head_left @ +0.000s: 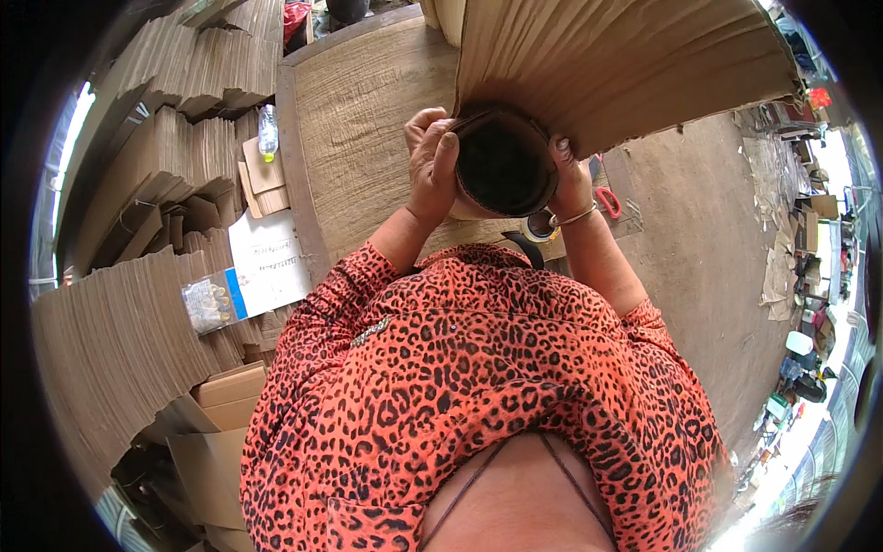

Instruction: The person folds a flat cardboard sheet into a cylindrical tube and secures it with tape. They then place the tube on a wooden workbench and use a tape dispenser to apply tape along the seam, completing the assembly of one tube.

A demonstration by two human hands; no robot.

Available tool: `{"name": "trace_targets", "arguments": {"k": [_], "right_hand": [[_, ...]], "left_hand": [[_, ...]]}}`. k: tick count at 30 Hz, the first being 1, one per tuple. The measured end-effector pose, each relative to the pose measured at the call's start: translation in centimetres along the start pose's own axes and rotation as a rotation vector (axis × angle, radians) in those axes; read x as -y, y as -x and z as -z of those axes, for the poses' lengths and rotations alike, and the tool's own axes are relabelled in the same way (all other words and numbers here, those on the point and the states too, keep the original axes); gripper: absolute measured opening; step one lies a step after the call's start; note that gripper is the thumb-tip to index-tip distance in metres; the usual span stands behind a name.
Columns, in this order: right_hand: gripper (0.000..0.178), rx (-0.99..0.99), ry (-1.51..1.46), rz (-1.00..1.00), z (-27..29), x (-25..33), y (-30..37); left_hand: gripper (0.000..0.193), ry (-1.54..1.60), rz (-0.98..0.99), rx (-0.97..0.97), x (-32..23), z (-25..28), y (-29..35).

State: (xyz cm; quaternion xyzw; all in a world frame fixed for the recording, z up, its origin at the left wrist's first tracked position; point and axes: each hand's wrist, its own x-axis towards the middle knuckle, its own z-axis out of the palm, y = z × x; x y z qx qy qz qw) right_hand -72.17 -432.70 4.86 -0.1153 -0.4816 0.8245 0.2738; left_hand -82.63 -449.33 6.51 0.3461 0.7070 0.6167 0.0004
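Between my hands is a large brown corrugated cardboard sheet [625, 69], its near end curled into a round tube with a dark hollow facing me. Its broad flap spreads away to the far right. My left hand [432, 166] grips the tube's left side, thumb up along the rim. On the opposite side my right hand [572, 182] holds the rim, with the thumb at the edge where the flap meets it. A pair of red-handled scissors [607, 201] lies beside my right wrist. Partly behind the tube and that wrist sits a roll of tape [541, 226].
A worn wooden table [368, 101] extends beneath the cardboard. Tall stacks of flat cardboard [110, 359] crowd the left. Near them are a clear bottle [268, 133], a handwritten white sheet [267, 262] and a plastic bag [210, 302]. Mixed clutter lines the far right.
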Motion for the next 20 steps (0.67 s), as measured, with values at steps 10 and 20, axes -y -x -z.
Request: {"name": "trace_targets", "arguments": {"k": [10, 20], "right_hand": [[0.051, 0.063, -0.023, -0.013, -0.8, 0.5, -1.0], [0.047, 0.113, 0.043, 0.049, -0.8, 1.3, -1.3]], "left_hand": [[0.045, 0.046, -0.164, 0.042, 1.0, -0.5, -0.7], [0.057, -0.108, -0.407, -0.007, 1.3, -0.5, -0.4]]}}
